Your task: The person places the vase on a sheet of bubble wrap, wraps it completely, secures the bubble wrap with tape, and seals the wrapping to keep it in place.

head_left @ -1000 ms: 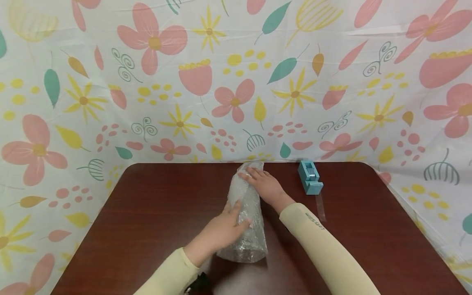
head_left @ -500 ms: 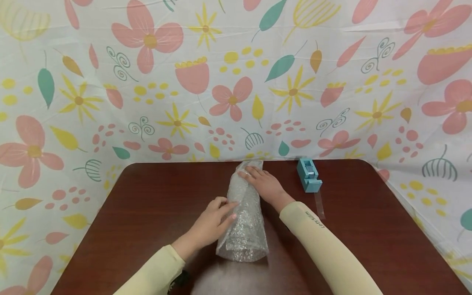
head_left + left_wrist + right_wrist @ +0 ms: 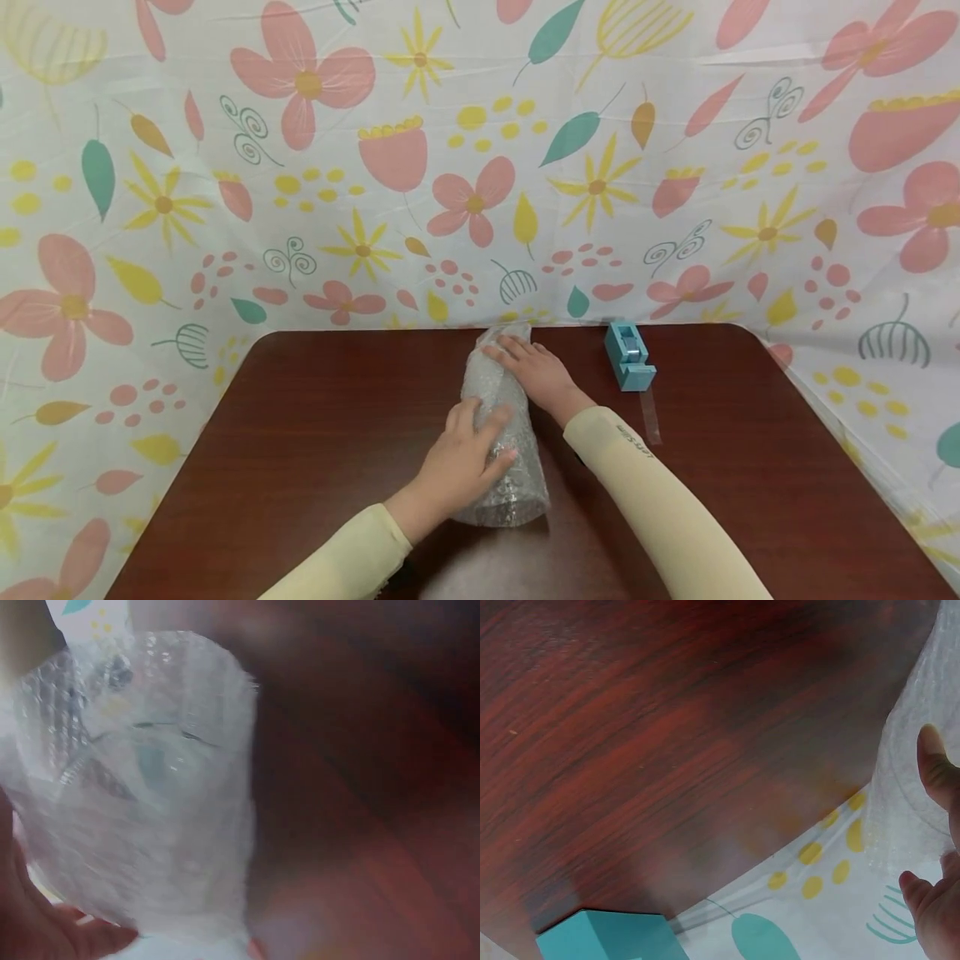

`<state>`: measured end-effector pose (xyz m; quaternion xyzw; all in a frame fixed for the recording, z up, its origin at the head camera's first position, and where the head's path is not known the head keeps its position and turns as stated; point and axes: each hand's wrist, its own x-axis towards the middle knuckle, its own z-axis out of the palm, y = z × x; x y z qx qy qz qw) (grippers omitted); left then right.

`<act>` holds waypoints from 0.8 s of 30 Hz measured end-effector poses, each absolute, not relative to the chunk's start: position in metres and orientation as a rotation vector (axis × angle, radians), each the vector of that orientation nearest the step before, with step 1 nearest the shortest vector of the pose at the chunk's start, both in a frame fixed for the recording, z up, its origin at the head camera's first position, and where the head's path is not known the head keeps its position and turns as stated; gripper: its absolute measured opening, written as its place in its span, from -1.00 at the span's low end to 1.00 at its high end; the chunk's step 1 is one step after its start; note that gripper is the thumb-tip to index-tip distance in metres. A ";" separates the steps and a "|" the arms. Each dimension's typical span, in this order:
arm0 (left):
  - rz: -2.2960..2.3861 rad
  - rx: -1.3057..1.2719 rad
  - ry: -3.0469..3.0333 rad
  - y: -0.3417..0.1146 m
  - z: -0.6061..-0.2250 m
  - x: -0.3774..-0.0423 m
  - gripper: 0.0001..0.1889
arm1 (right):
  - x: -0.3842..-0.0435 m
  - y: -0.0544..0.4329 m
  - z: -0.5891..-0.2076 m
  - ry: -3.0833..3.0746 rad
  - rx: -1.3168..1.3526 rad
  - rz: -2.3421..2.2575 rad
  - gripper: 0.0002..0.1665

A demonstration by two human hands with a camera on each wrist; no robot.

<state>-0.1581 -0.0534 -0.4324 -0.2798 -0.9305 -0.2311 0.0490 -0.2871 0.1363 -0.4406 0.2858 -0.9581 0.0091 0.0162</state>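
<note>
A bubble wrap bundle (image 3: 486,385), rolled into a long tube, lies on the table and points away from me. My left hand (image 3: 457,460) is over its near half with fingers spread, blurred in the head view. On the far end rests my right hand (image 3: 536,371), its fingers extended across the wrap. In the left wrist view the bundle's near end (image 3: 187,847) shows a faint curved rim inside clear layers; what it encloses cannot be told. The right wrist view has the right thumb (image 3: 934,765) lying against the bundle's far end (image 3: 896,802).
A blue tape dispenser (image 3: 630,358) stands at the table's back right, with a clear strip of tape (image 3: 650,417) trailing from its front. The dark brown table (image 3: 315,450) meets a flower-printed cloth (image 3: 480,200) along its back edge.
My left hand drew back to the bundle's left side, then came over its top again. The bundle's near end has shifted slightly. The right hand stays nearly in place on the far end.
</note>
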 end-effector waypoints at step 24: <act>0.158 -0.726 -2.479 -0.030 -0.443 -0.152 -0.39 | -0.289 0.136 -0.440 -2.965 0.852 0.018 -0.05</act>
